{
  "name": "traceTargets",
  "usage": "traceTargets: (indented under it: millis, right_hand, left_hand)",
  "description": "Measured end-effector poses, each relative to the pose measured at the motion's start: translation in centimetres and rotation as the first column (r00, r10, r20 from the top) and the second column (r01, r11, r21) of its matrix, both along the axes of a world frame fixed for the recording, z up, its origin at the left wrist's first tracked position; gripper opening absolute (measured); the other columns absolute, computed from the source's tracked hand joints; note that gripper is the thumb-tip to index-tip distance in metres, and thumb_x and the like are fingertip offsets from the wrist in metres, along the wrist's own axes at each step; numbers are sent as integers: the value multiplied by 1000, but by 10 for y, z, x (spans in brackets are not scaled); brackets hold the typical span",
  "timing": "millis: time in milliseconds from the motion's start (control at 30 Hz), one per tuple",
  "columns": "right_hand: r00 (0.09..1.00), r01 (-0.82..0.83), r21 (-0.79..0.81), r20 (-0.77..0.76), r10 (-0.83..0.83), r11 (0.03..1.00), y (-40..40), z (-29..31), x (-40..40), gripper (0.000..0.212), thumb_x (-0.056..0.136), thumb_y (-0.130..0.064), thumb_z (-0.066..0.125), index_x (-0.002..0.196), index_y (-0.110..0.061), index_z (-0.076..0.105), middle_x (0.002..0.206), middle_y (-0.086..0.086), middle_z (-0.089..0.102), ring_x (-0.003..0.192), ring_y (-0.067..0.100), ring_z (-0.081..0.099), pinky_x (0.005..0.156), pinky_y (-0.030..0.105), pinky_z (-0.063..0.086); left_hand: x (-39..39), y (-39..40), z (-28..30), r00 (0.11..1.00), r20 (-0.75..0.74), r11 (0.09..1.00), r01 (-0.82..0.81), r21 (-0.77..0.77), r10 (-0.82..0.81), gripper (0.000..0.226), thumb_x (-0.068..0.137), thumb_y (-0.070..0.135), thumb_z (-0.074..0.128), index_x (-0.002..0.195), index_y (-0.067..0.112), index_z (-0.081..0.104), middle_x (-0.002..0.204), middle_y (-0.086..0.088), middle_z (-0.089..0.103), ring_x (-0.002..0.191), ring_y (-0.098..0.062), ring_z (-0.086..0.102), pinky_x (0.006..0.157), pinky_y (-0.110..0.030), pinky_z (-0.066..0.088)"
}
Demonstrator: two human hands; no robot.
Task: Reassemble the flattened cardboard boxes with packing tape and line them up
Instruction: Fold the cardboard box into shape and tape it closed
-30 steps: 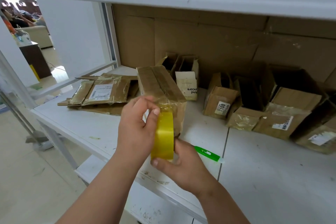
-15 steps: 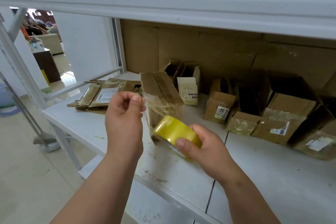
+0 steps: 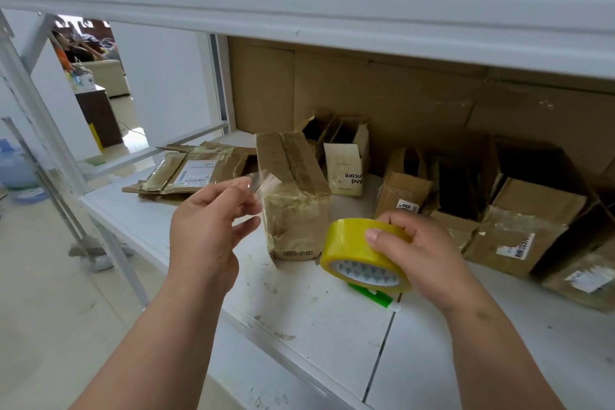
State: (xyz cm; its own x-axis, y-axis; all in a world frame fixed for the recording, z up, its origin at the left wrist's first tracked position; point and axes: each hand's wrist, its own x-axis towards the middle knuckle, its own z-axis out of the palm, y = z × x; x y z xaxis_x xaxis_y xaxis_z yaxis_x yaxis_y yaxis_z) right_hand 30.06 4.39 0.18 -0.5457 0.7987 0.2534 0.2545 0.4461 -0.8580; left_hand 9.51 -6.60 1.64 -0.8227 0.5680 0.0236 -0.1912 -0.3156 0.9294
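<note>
My right hand [image 3: 421, 253] grips a yellow roll of packing tape [image 3: 361, 255] low over the white shelf [image 3: 299, 303]. My left hand [image 3: 208, 230] pinches the free end of a clear tape strip [image 3: 263, 183] that runs toward an assembled brown box [image 3: 293, 190] standing just behind both hands. A stack of flattened cardboard boxes [image 3: 196, 170] lies at the shelf's left end. Several reassembled boxes [image 3: 519, 220] stand in a rough row at the right, and a cream box [image 3: 346, 165] with open flaps sits behind the brown box.
A green cutter [image 3: 371, 295] lies on the shelf under the tape roll. A white upper shelf [image 3: 332, 3] overhangs the work area. Cardboard sheets [image 3: 399, 103] line the back wall. The shelf frame's posts [image 3: 50, 130] stand at left over a tiled floor.
My hands have drawn apart: the roll moved right and down, turning flat, while my left hand pulled the tape end up and left. More of the brown box shows.
</note>
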Motion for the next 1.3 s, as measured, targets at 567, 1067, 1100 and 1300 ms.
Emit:
traceTargets:
  millis: [567,1067,1100,1300]
  right_hand:
    - [990,-140,21,-2,140,990,50,36,-5,45,49,-69,72,84,-41,74,77,-4,72,72,8,70,61,20,53]
    - [975,-74,-21,207,77,997,109,48,-39,15,89,-39,64,94,-26,72,96,3,67,89,20,65,66,28,44]
    - [974,-84,-10,212,84,996,108,48,-41,15,90,-37,64,92,-24,72,95,4,68,88,20,65,66,28,44]
    - [972,-64,-44,225,73,997,112,54,-46,20,87,-39,66,97,-23,73,97,4,70,89,21,66,71,29,47]
  left_hand:
    - [-23,30,-10,990,-62,990,-127,-68,123,18,89,17,72,72,18,64,72,-1,58,66,-14,50,63,-30,46]
    - [-8,41,-18,941,133,948,-296,-114,310,19,83,10,76,66,13,67,69,-3,62,61,-14,50,61,-29,45]
    - [-10,42,-18,939,133,945,-304,-118,319,19,82,9,76,65,13,67,69,-3,62,61,-14,51,60,-28,45]
    - [-17,45,-18,938,107,939,-315,-135,330,13,81,9,76,71,7,67,67,-4,62,56,-14,48,55,-26,43]
